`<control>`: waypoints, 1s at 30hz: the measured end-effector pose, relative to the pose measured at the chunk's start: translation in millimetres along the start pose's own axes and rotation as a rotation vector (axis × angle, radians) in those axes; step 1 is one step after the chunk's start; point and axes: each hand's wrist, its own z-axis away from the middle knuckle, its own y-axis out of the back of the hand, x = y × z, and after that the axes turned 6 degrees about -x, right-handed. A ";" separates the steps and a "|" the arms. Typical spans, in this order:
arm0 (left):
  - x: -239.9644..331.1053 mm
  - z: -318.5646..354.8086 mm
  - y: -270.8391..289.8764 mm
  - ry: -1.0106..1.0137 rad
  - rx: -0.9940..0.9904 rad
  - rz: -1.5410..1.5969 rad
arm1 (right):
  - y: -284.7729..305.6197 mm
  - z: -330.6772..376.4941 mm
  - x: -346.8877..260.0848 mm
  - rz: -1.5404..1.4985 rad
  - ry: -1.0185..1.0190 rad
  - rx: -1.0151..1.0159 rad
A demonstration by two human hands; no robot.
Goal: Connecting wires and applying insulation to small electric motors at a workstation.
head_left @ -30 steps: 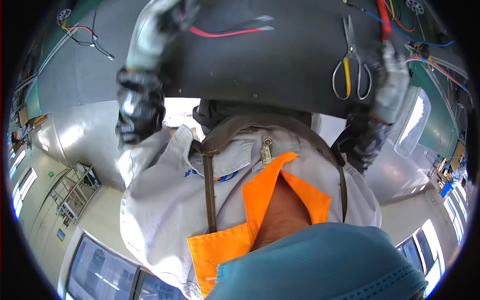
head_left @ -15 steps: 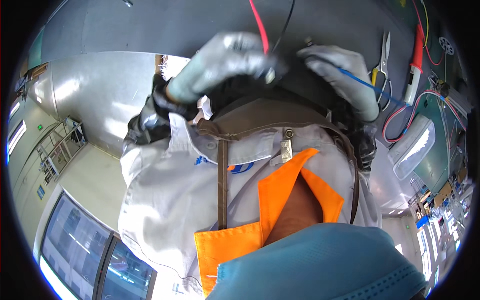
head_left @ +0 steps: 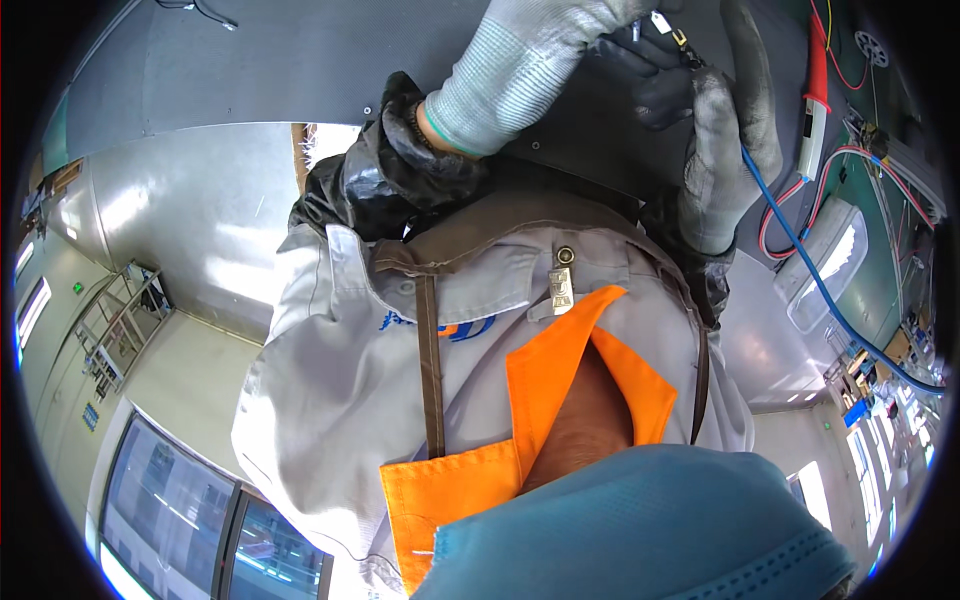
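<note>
My left hand [head_left: 535,70], in a grey knit glove with dark fingers, is closed at the top of the view around a small white connector [head_left: 660,22]; part of its grip is cut off by the upper edge. Beside it my right hand [head_left: 725,140], gloved alike, has its fingers closed on a blue cable [head_left: 838,300]. At the cable's end a small brass-coloured metal terminal [head_left: 681,38] with a black part sits between the two hands, close to the white connector. Whether the two pieces touch cannot be made out.
A red and white handheld tool [head_left: 815,110] lies on the dark grey worktop [head_left: 270,65] to the right, with red and blue leads looped below it. Further right is a small white spoked wheel [head_left: 872,48]. Thin black wires [head_left: 205,12] lie at the far left.
Both hands have moved up and to the right and come close together. The blue cable now hangs to the lower right. The scissors at the right are hidden; the red and black wires have left view.
</note>
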 end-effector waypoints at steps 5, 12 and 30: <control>-7.2 -3.3 5.2 -0.088 -0.013 0.044 | -2.8 3.2 -2.8 0.013 -0.096 -0.053; -2.8 0.6 -11.9 0.036 0.017 -0.034 | 0.4 1.0 15.5 0.356 0.177 -0.029; -25.4 -13.1 32.2 0.069 -0.152 0.315 | 221.9 -16.2 76.3 1.553 -0.160 0.247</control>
